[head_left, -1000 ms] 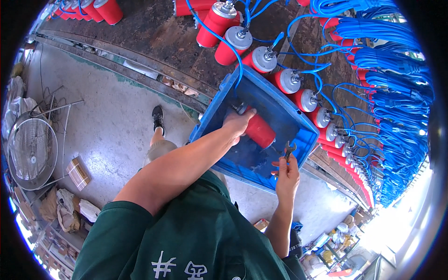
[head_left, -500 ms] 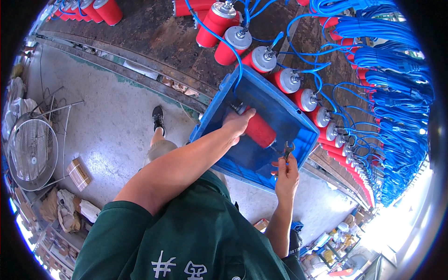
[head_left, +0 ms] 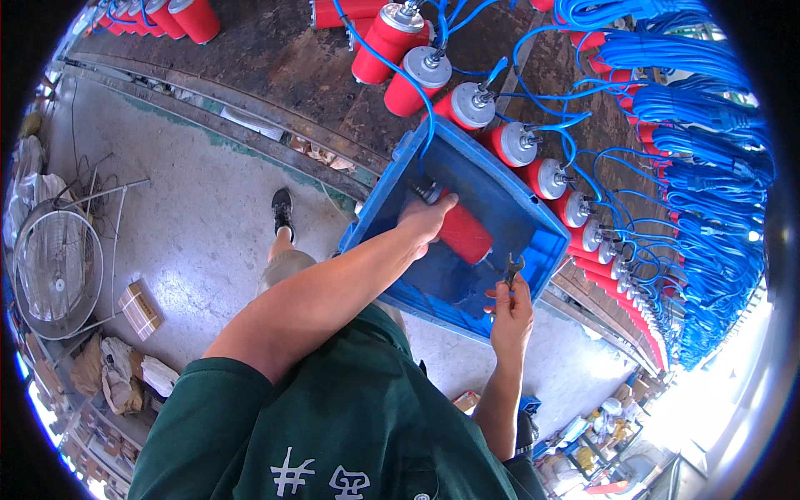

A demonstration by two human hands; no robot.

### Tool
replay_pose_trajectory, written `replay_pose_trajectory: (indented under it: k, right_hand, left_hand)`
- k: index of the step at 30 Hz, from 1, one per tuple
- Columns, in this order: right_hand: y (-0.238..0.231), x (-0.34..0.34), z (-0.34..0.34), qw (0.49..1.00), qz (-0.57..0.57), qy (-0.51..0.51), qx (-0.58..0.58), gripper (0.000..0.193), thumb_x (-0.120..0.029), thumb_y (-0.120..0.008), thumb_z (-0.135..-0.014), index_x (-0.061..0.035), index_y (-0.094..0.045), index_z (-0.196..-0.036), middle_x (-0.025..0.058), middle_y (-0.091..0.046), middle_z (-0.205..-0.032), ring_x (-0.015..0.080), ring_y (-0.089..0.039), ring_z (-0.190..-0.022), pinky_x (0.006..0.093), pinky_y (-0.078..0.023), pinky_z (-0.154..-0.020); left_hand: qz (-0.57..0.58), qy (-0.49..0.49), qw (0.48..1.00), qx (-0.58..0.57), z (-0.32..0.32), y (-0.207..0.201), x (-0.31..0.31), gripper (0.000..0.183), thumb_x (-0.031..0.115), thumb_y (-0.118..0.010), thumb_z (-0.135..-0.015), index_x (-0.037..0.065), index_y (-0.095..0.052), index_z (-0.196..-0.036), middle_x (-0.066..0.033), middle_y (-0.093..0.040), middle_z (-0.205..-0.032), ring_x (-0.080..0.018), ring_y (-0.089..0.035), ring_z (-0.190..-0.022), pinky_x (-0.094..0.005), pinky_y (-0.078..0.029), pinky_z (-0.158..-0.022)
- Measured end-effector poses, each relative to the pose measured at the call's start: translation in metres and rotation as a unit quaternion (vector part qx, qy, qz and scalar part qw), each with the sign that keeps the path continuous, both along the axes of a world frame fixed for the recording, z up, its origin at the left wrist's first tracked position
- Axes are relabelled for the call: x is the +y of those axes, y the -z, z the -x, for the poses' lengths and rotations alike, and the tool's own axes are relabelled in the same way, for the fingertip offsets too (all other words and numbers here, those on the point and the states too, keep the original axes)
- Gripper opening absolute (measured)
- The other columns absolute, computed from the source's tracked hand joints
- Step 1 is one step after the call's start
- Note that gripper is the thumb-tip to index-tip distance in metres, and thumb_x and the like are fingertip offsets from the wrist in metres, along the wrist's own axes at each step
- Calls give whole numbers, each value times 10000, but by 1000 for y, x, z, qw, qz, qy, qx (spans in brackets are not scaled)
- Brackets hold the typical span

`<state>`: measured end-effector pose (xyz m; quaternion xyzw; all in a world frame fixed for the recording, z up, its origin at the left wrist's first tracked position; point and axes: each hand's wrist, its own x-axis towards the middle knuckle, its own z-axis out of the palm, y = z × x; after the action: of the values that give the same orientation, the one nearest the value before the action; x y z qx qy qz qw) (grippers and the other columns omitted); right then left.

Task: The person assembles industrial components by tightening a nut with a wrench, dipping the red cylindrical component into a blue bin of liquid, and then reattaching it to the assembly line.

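Observation:
My left hand point(head_left: 427, 221) is wrapped round a red cylinder point(head_left: 467, 234) with a metal end, lying tilted inside a blue plastic crate point(head_left: 530, 198). A blue cable point(head_left: 431, 125) runs over the crate's far edge toward that metal end. Water seems to cover the crate's bottom, though its depth is hard to tell. Over the crate's near right side, my right hand point(head_left: 512, 312) grips an open-end wrench point(head_left: 514, 268), its jaw pointing up and away from me. The wrench is apart from the cylinder.
Beyond the crate, a dark workbench point(head_left: 275, 58) carries a row of red cylinders point(head_left: 517, 143) with metal caps. Coiled blue cables point(head_left: 708, 108) are heaped at the right. A round fan point(head_left: 58, 271) and a cardboard box point(head_left: 140, 312) stand on the floor at left.

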<state>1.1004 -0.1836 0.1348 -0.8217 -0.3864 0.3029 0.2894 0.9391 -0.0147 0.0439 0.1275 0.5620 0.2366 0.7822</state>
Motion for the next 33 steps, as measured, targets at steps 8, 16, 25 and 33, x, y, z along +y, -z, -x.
replay_pose_trajectory:
  k: [8,16,25,33]
  right_hand:
    - [3,-2,-3,999,-6,-27,-16,371,-218,-610,-1099,-26,-613,-1417,59,-693,-1084,166,-750,-930,278,-601,-668]
    - [1,-2,-1,1000,-4,-25,-12,370,-201,-608,-1098,-15,-610,-1418,70,-693,-1095,172,-750,-936,278,-602,-665]
    - [0,-2,-1,1000,-5,-28,-11,370,-200,-608,-1097,-16,-614,-1418,77,-693,-1105,179,-754,-939,284,-608,-663]
    - [-2,-1,1,999,-2,-34,-14,356,-197,-608,-1096,-3,-635,-1394,88,-684,-1193,180,-753,-948,282,-610,-674]
  left_hand:
    - [8,25,1000,-13,1,1,1,696,415,-775,-962,170,-442,-1522,-99,-638,-1439,-282,-627,-1306,-522,-510,-1036]
    - [2,20,1000,-4,2,0,1,785,397,-779,-960,112,-403,-1587,-144,-556,-1543,-343,-570,-1383,-515,-503,-1060]
    - [12,9,1000,-20,5,-12,3,747,398,-778,-961,124,-425,-1560,-137,-603,-1489,-323,-618,-1321,-500,-523,-1025]
    - [14,37,999,-12,6,-2,3,785,423,-770,-964,129,-400,-1590,-151,-558,-1542,-350,-572,-1386,-519,-501,-1075]
